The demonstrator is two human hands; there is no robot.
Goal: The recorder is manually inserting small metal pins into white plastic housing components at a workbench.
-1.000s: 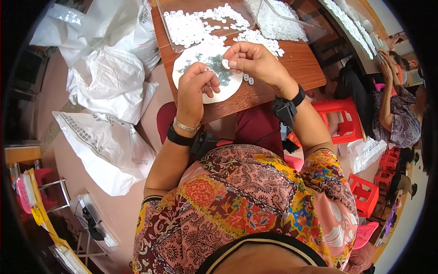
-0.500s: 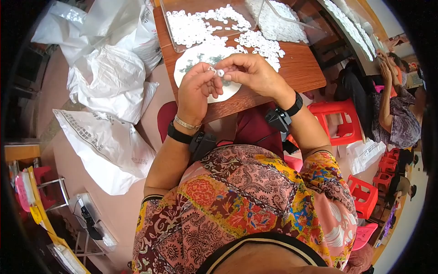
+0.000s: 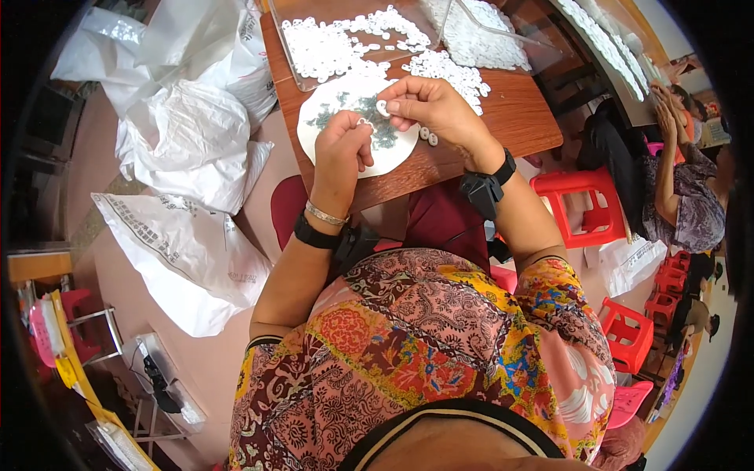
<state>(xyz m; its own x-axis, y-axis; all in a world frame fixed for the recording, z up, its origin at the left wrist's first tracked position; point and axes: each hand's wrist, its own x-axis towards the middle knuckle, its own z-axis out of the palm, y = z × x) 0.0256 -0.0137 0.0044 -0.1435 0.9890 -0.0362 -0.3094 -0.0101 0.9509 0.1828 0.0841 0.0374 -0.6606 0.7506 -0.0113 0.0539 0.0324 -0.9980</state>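
Note:
Over a white round plate point(image 3: 326, 147) on the wooden table, my right hand point(image 3: 444, 114) pinches a small white oval plastic piece point(image 3: 382, 108) between thumb and fingertips. Just to the left and nearer me, my left hand point(image 3: 338, 157) is closed with a small white part point(image 3: 364, 122) at its thumb and forefinger; its exact shape is mostly covered. Small dark grey-green pieces point(image 3: 383, 135) lie scattered on the plate beneath both hands. A few white oval pieces point(image 3: 428, 136) rest on the wood beside the plate, below my right hand.
Behind the plate stands a clear tray point(image 3: 294, 67) with many white pieces, and a loose pile point(image 3: 452, 74) spreads beside it. Another clear container point(image 3: 503, 35) holds more. Large white sacks point(image 3: 184, 141) crowd the floor left; a red stool point(image 3: 581, 208) and other people are on the right.
My right hand has moved up and away from my left, carrying the white oval piece. White pieces on the wood by the plate now show. My left hand has shifted slightly down.

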